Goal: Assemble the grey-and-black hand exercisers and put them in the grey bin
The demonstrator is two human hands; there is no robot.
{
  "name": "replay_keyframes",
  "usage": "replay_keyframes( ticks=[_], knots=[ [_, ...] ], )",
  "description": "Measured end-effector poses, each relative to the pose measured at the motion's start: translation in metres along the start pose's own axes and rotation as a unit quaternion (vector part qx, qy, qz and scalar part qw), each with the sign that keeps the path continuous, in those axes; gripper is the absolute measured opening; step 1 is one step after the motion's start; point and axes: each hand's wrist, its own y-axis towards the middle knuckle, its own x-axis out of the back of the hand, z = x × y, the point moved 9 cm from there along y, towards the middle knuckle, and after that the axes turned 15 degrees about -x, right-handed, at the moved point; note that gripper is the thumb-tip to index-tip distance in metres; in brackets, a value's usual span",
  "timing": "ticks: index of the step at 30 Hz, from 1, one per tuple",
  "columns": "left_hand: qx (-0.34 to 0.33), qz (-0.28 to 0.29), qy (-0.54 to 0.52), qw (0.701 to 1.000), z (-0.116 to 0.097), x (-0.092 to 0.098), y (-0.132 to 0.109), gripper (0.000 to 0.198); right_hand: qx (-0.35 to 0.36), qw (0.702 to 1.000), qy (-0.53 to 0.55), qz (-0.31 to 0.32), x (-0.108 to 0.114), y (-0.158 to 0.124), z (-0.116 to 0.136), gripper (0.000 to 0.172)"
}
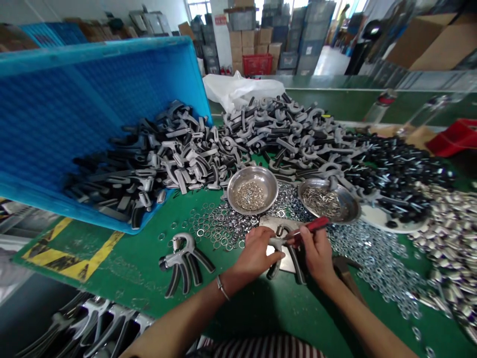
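Observation:
My left hand (259, 251) is closed around a grey and black hand grip exerciser (296, 263) with a coil spring at its top. It rests over a small metal plate (288, 262) on the bench. In my right hand (317, 253) is a slim red-handled tool (318, 223), its inner end at the exerciser's upper part; fingers hide the exact contact. To the left, more assembled hand grips (186, 261) lie on the green bench. Just beyond my hands stand a steel bowl of small metal parts (252, 190) and a steel bowl of pins or screws (329, 200).
A tipped blue crate (100, 89) spills grey handles (201, 159) across the back left. Washers and rings (219, 226) lie around the bowls, nuts (376, 261) to the right. Black parts (395, 169) and silver cylinders (454, 243) heap farther right. A dark metal tool (348, 278) lies by my right wrist.

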Motion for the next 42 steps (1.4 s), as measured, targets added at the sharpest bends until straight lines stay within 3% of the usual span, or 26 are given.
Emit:
replay_keyframes(
  ticks=[11,17,21,25,29,31,32,34,36,37,40,42],
  knots=[
    [0.007,0.002,0.002,1.0,-0.002,0.002,-0.001,0.044,0.006,0.997,-0.073,-0.002,-0.005,0.001,0.001,0.026],
    [0.004,0.007,0.005,1.0,-0.002,0.001,0.0,0.047,0.077,0.977,-0.195,-0.035,-0.016,-0.005,0.018,0.03],
    [0.017,0.012,0.025,0.999,-0.005,0.003,-0.001,0.044,0.071,0.986,-0.143,0.047,-0.026,0.017,0.041,0.033],
    [0.02,0.03,0.029,0.999,-0.009,0.005,0.001,0.043,0.037,0.99,-0.082,0.11,-0.023,0.037,0.051,0.046],
    [0.015,0.035,0.028,0.999,-0.006,0.004,0.003,0.043,0.005,0.989,-0.054,0.136,-0.013,0.038,0.036,0.029],
    [0.013,0.028,0.029,0.999,-0.005,0.001,0.002,0.042,0.015,0.982,-0.157,0.102,-0.005,0.037,0.026,0.026],
    [0.012,0.028,0.029,0.999,-0.005,0.0,0.0,0.043,0.023,0.964,-0.255,0.074,0.001,0.037,0.021,0.026],
    [0.007,0.034,0.03,0.999,-0.008,-0.001,-0.003,0.048,0.023,0.892,-0.451,0.024,0.018,0.039,0.009,0.027],
    [-0.017,0.043,0.03,0.998,-0.012,0.007,-0.001,0.056,0.004,0.82,-0.572,0.008,0.04,0.039,0.0,0.03],
    [-0.036,0.044,0.033,0.998,-0.014,0.016,0.003,0.056,0.007,0.805,-0.594,0.002,0.051,0.039,0.002,0.03],
    [-0.071,0.025,0.111,0.991,-0.005,0.062,0.028,0.031,0.108,0.824,-0.556,-0.016,0.059,0.034,0.039,0.024],
    [-0.036,0.017,0.221,0.975,0.017,0.096,0.052,0.022,0.205,0.837,-0.508,0.002,0.035,0.03,0.073,0.02]
  ],
)
